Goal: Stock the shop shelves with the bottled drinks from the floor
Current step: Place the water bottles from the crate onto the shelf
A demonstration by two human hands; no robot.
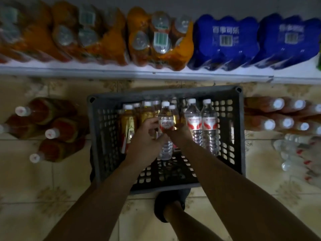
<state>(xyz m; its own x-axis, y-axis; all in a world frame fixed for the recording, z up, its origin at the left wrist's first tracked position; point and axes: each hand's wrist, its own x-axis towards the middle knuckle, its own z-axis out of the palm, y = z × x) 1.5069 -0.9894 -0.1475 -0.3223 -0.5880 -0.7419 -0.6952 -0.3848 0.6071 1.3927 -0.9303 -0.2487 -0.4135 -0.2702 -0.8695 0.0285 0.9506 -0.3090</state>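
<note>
A dark plastic crate (240, 136) stands on the tiled floor below the white shelf (139, 72). Inside it stand several yellow drink bottles (129, 121) on the left and two clear water bottles (203, 126) with red labels on the right. Both my hands reach into the crate around one water bottle (165, 122) with a red label and white cap. My left hand (145, 138) curls round its left side. From the right, my right hand (180, 133) holds it at the label. The bottle is upright.
Shrink-wrapped orange packs (159, 40) and blue packs (224, 40) fill the shelf. Large dark tea bottles (52, 129) lie on the floor left of the crate. More bottles (286, 117) and water packs (298, 153) lie on the right. My foot (170, 204) stands just behind the crate.
</note>
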